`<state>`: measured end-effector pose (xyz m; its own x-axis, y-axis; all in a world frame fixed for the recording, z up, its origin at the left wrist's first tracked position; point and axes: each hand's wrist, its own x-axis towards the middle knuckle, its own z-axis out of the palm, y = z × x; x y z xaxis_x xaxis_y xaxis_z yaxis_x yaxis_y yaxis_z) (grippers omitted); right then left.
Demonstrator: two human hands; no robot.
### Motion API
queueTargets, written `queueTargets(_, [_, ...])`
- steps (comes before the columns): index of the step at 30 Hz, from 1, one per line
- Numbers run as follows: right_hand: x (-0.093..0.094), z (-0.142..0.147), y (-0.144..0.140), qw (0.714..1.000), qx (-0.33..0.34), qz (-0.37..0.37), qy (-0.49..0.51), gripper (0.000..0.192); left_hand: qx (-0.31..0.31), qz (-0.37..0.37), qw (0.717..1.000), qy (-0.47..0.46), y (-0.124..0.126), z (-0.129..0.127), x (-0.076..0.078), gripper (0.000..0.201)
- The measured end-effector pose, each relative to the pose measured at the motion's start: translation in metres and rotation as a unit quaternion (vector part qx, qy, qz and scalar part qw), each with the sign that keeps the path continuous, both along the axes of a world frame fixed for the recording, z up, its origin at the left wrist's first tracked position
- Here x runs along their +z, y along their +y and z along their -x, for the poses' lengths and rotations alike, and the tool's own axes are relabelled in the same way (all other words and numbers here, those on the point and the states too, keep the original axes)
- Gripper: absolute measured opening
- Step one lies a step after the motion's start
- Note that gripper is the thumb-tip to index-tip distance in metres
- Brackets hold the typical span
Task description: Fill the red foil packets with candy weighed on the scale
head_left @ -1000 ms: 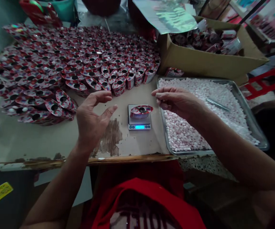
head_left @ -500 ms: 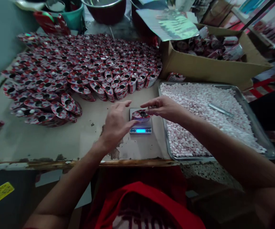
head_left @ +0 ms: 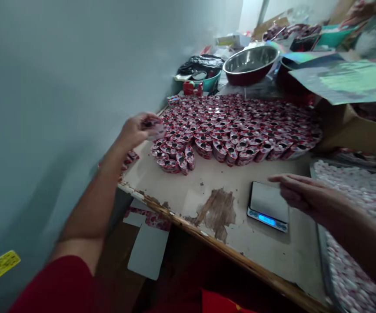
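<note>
My left hand (head_left: 134, 131), blurred by motion, is closed around a small red-and-white printed packet (head_left: 156, 131) with a dark round opening. It hangs at the left end of many similar upright packets (head_left: 246, 154) standing in tight rows. My right hand (head_left: 300, 191) hovers over the right edge of a small digital scale (head_left: 269, 198); its index finger is stretched out, the others are loosely bent, and I see nothing in it. The scale's plate is bare and its blue display is lit, too blurred to read.
A metal tray of small white pieces (head_left: 354, 256) lies at the right. Behind it are a cardboard box (head_left: 367, 134) and paper sheets (head_left: 354, 82). A steel bowl (head_left: 251, 63) stands at the back. The wall (head_left: 77, 87) rises on the left. The table's worn front edge (head_left: 207, 237) runs below.
The packet that stood on the scale is off it, and my left hand has carried one far left. My right hand stays by the scale. The view has swung left.
</note>
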<state>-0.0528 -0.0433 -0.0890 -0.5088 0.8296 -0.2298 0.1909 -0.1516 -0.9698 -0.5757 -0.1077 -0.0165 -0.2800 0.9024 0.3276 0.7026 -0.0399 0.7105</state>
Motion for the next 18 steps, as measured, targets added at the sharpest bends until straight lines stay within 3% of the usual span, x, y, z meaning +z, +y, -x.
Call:
queueTargets(2, [0.004, 0.051, -0.006, 0.998, 0.049, -0.027, -0.027, 0.046, 0.037, 0.021, 0.999, -0.012, 0.007, 0.062, -0.001, 0.046])
queueTargets(4, [0.007, 0.102, -0.006, 0.973, 0.114, -0.167, -0.111, 0.043, 0.053, 0.074, 0.995, -0.037, 0.016, 0.099, -0.01, 0.045])
queueTargets(6, [0.007, 0.148, 0.003, 0.894, 0.161, -0.345, -0.236, 0.044, 0.058, 0.135, 0.987, -0.063, 0.02, 0.12, -0.023, 0.046])
queueTargets(8, [0.005, 0.185, 0.017, 0.801, 0.203, -0.452, -0.336, 0.051, 0.054, 0.182, 0.979, -0.072, 0.017, 0.134, -0.035, 0.048])
queueTargets(10, [0.002, 0.212, 0.034, 0.735, 0.247, -0.498, -0.389, 0.052, 0.042, 0.212, 0.975, -0.06, 0.009, 0.147, -0.045, 0.049])
queueTargets(12, [-0.002, 0.232, 0.049, 0.694, 0.28, -0.518, -0.414, 0.048, 0.035, 0.223, 0.973, -0.042, -0.002, 0.159, -0.053, 0.049])
queueTargets(15, [-0.009, 0.252, 0.065, 0.657, 0.318, -0.533, -0.428, 0.038, 0.048, 0.212, 0.976, -0.007, -0.015, 0.167, -0.065, 0.046])
queueTargets(18, [-0.008, 0.258, 0.065, 0.629, 0.358, -0.548, -0.42, 0.032, 0.072, 0.179, 0.98, 0.05, -0.023, 0.157, -0.079, 0.047])
